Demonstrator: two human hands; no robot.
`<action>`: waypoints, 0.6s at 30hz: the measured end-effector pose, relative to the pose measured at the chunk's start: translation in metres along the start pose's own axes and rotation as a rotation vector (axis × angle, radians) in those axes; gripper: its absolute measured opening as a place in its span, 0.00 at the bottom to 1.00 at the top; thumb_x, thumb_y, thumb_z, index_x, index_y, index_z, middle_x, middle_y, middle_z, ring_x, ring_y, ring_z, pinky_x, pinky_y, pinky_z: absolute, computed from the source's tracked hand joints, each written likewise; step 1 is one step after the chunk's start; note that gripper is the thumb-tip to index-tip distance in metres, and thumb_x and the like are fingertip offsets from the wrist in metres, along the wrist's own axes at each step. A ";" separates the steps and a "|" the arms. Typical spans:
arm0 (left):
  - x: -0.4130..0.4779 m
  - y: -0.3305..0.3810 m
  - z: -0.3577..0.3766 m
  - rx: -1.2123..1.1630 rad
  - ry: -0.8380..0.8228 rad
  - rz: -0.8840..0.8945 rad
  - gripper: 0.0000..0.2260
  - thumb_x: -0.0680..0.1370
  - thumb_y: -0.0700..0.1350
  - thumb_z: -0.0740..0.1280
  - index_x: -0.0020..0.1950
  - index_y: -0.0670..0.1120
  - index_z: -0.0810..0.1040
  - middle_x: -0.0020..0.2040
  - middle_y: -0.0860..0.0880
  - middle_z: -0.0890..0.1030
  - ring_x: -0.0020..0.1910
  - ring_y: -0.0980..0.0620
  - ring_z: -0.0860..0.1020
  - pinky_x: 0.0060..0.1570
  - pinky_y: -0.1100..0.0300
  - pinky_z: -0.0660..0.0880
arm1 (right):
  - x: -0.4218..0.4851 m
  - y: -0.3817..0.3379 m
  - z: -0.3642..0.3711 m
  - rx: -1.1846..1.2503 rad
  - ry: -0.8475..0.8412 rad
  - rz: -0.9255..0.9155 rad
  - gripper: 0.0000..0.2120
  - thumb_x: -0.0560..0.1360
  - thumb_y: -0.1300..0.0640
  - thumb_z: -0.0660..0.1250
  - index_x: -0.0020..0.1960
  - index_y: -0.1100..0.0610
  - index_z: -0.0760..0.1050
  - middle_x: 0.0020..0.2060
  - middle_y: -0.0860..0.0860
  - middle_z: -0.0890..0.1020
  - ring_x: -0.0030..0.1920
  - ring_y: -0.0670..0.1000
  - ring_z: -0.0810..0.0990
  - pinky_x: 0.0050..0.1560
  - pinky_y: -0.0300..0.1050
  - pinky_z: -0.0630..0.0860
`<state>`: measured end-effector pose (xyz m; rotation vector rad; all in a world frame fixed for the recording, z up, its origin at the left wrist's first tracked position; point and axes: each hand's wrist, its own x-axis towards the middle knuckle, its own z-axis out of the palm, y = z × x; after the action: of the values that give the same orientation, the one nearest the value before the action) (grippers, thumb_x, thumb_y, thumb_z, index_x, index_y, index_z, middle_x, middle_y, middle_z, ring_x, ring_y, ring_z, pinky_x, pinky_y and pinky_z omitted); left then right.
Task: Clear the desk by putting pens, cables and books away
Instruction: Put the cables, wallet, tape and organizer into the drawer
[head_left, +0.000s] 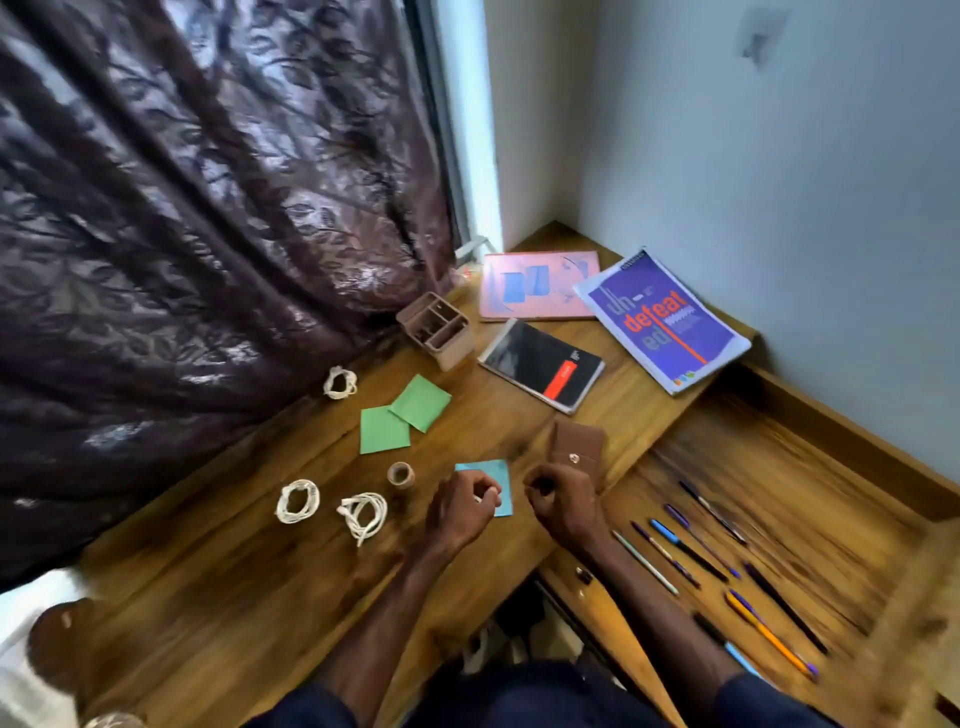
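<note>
Both my hands hover over the wooden desk (234, 597) with fingers curled. My left hand (461, 503) is above a blue paper note (503, 486); a pale speck shows at its fingertips, and I cannot make out what it is. My right hand (558, 500) is just in front of a brown snap wallet (579, 441) and holds nothing I can see. Three coiled white cables lie left: one (340, 383) far back, two (297, 500) (363, 512) near. Pink book (537, 285), purple book (665, 322) and black notebook (540, 364) lie at the back. Several pens (685, 551) lie in the open drawer (805, 493).
A brown pen holder (436, 330) stands by the dark curtain (182, 208). Two green notes (384, 428) (421, 402) and a small tape roll (400, 474) lie mid-desk. Walls close the desk at the back and right.
</note>
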<state>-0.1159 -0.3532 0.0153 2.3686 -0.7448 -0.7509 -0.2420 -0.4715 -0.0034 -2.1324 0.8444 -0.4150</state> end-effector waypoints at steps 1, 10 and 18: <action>0.000 -0.012 -0.008 -0.019 0.013 -0.020 0.06 0.75 0.42 0.68 0.46 0.46 0.86 0.44 0.51 0.87 0.46 0.51 0.85 0.52 0.53 0.80 | 0.001 -0.007 0.009 -0.012 -0.040 0.006 0.04 0.70 0.62 0.72 0.44 0.58 0.84 0.39 0.52 0.87 0.39 0.50 0.83 0.43 0.49 0.80; -0.007 -0.106 -0.064 -0.194 0.201 -0.166 0.06 0.77 0.38 0.68 0.50 0.40 0.84 0.49 0.45 0.86 0.50 0.48 0.83 0.52 0.62 0.76 | 0.021 -0.079 0.097 -0.087 -0.270 -0.066 0.07 0.72 0.63 0.67 0.45 0.56 0.83 0.42 0.51 0.86 0.43 0.51 0.83 0.45 0.49 0.80; -0.011 -0.152 -0.097 -0.180 0.313 -0.280 0.04 0.77 0.46 0.69 0.50 0.49 0.83 0.51 0.52 0.86 0.51 0.50 0.83 0.52 0.56 0.78 | 0.036 -0.123 0.141 -0.124 -0.276 -0.191 0.04 0.74 0.59 0.70 0.45 0.56 0.83 0.40 0.53 0.87 0.42 0.54 0.85 0.38 0.50 0.80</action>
<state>-0.0104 -0.2085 -0.0095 2.3716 -0.2090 -0.5123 -0.0872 -0.3605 0.0028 -2.3282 0.5230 -0.1608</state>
